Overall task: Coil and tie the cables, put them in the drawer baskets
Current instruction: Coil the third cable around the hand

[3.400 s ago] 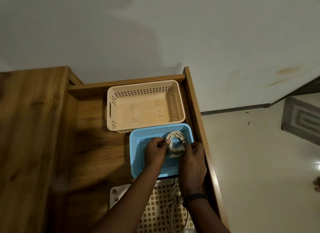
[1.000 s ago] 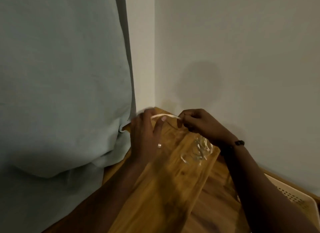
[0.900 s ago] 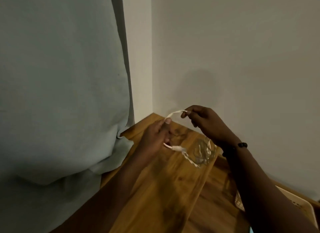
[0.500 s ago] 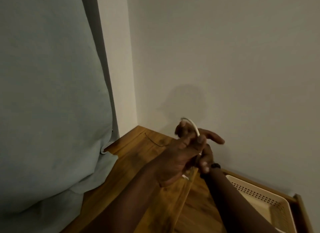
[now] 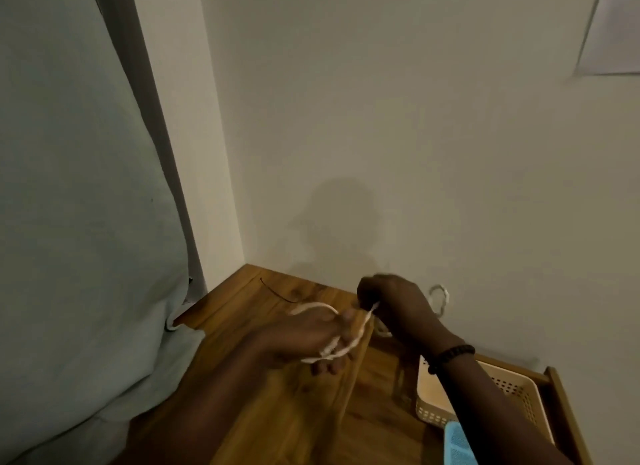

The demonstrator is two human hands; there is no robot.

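winding the white cable [image 5: 348, 343] round the left hand [image 5: 304, 336] as a former, pinched and fed taut by the right hand [image 5: 394, 303] above the worktop [image 5: 263, 412], beige basket [image 5: 512, 392] waiting alongside.

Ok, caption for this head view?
Both hands loop a white cable above the wooden top.

A home bedroom: pillow [image 5: 79, 205] beside a wooden drawer unit [image 5: 277, 412].
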